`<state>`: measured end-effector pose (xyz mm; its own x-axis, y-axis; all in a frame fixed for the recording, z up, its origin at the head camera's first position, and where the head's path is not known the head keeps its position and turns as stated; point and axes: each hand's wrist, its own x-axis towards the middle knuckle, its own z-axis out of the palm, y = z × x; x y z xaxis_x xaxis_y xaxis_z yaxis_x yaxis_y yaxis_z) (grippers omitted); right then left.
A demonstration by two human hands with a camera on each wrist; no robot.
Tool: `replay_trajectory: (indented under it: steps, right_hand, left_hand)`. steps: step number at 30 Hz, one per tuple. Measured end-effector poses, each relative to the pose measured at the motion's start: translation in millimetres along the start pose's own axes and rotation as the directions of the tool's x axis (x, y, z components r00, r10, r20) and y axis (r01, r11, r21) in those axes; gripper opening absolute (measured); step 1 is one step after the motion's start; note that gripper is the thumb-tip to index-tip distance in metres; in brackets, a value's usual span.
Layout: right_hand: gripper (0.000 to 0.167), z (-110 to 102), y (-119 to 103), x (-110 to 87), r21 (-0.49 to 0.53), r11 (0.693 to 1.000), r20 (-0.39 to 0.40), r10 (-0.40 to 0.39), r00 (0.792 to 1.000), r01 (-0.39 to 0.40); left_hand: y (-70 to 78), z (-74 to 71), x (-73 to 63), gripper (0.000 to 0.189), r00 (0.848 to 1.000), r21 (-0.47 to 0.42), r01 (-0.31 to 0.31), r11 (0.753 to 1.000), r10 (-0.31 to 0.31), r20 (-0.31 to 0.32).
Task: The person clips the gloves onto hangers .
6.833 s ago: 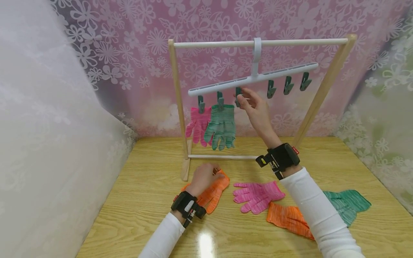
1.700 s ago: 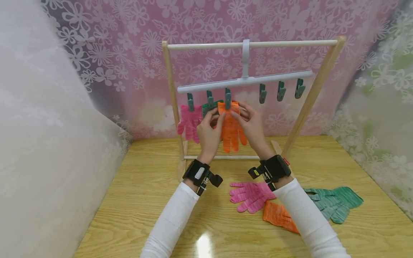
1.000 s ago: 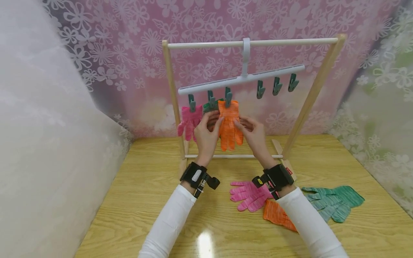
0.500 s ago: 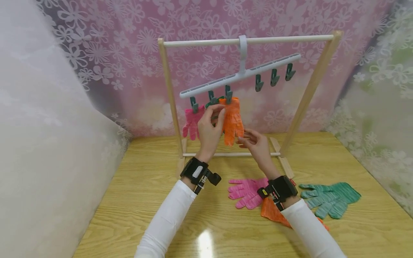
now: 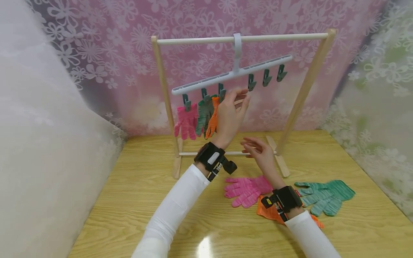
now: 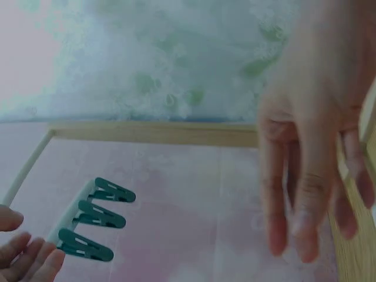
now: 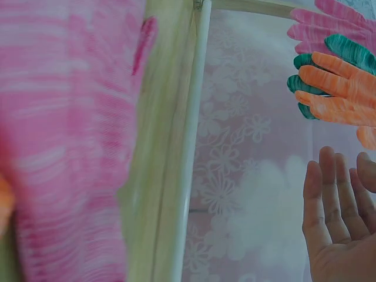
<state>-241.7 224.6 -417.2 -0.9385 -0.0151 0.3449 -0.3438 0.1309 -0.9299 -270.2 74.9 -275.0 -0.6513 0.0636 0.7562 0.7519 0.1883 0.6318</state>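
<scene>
The left hand point(image 5: 232, 113) is raised below the white hanger point(image 5: 237, 73), its relaxed fingers holding nothing. Its fingertips are right by the fourth green clip point(image 5: 251, 83); the left wrist view shows them close beside the nearest clip point(image 6: 87, 245). An orange glove point(image 5: 213, 118) hangs from the third clip, partly hidden behind this hand. Left of it a green glove point(image 5: 203, 113) and a pink glove point(image 5: 186, 122) hang from clips. Lower down, the right hand point(image 5: 260, 152) hovers in front of the rack with nothing in it, fingers fairly straight in the right wrist view.
A wooden rack point(image 5: 304, 82) bears the hanger, which tilts down to the left. Two clips point(image 5: 266, 78) farther right carry no glove. On the table point(image 5: 145, 208) lie a pink glove point(image 5: 246, 191), an orange glove point(image 5: 269, 211) partly under the right forearm, and a green glove point(image 5: 332, 195).
The orange glove went from the table onto the third clip. Both hands have since let go of it: the left moved right toward the fourth clip, the right dropped lower. The hanger's left end sank.
</scene>
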Motion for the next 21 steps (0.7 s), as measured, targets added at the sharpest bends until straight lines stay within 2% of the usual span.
replay_trajectory:
  steps: [5, 8, 12, 15, 17, 21]
  right_hand:
    - [0.039, -10.7, 4.7, -8.1, -0.023, 0.999, 0.014, 0.047, 0.999, -0.046]
    - [0.039, -15.3, 7.5, -10.7, -0.028, 0.998, 0.008, 0.048, 0.999, -0.048]
    - [0.037, -19.1, 9.3, -12.8, -0.027, 0.999, -0.018, 0.025, 1.0, -0.025]
    - [0.037, -21.3, 8.9, -14.4, -0.035, 0.999, -0.039, 0.026, 0.999, -0.027]
    - [0.037, -23.0, 8.1, -16.0, -0.033, 0.999, -0.053, 0.031, 0.998, -0.033]
    - [0.037, -26.8, 7.5, -17.7, -0.034, 0.999, -0.077, 0.04, 0.996, -0.043]
  left_hand:
    - [5.9, 15.5, 11.2, 0.041, 0.991, 0.006, 0.135, 0.991, -0.135, 0.015]
    - [6.0, 22.0, 19.1, 0.049, 0.977, 0.068, 0.198, 0.978, -0.203, 0.061]
    - [3.7, 29.9, 32.1, 0.06, 0.953, 0.189, 0.25, 0.95, -0.275, 0.123]
    - [0.2, 35.8, 41.5, 0.065, 0.94, 0.24, 0.28, 0.93, -0.316, 0.13]
    - [-3.8, 39.7, 46.2, 0.067, 0.937, 0.239, 0.295, 0.925, -0.33, 0.118]
    - [-11.4, 45.0, 52.0, 0.064, 0.939, 0.154, 0.319, 0.935, -0.334, 0.079]
